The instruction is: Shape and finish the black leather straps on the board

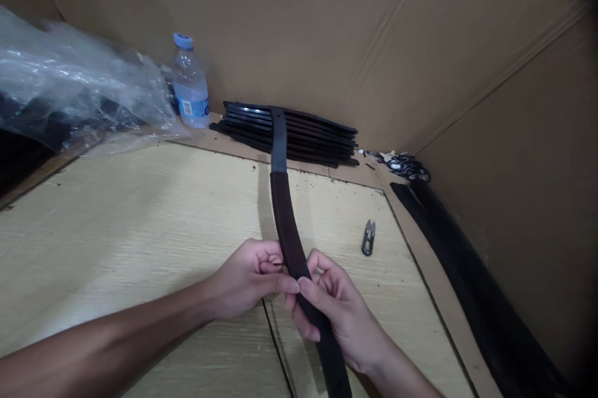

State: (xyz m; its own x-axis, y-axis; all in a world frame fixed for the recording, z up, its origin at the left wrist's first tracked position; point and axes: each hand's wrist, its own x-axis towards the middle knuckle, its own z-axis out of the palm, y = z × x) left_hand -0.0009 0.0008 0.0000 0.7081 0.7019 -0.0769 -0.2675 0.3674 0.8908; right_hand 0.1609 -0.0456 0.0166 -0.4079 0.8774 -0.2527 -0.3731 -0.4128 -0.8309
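We hold a long, curved dark strip (288,223) upright in view over the middle of the pale work surface (140,230), its near end running out at the near edge. Its far end is bare and grey-black with a small hole; below that a dark brown covering begins, with a stitched-looking left edge. Our left hand (252,283) is at the strip's left side, fingers curled, thumb tip pressed on the strip. Our right hand (334,304) grasps the strip from the right, thumb on top and fingers curled beneath; the two thumb tips are side by side. A thin black cord (276,342) runs from below the left hand toward the near edge; we cannot tell whether the fingers pinch it. Right of the strip, well apart from both hands, lie small thread snips (369,239), points away from us. At the far side we note a stack of dark strips (322,139) by the cardboard wall (289,24); whether the held strip touches it is unclear. Far left: a capped bottle (191,90) beside clear plastic sheeting (84,83). Far right: a tangle of cords (408,167).
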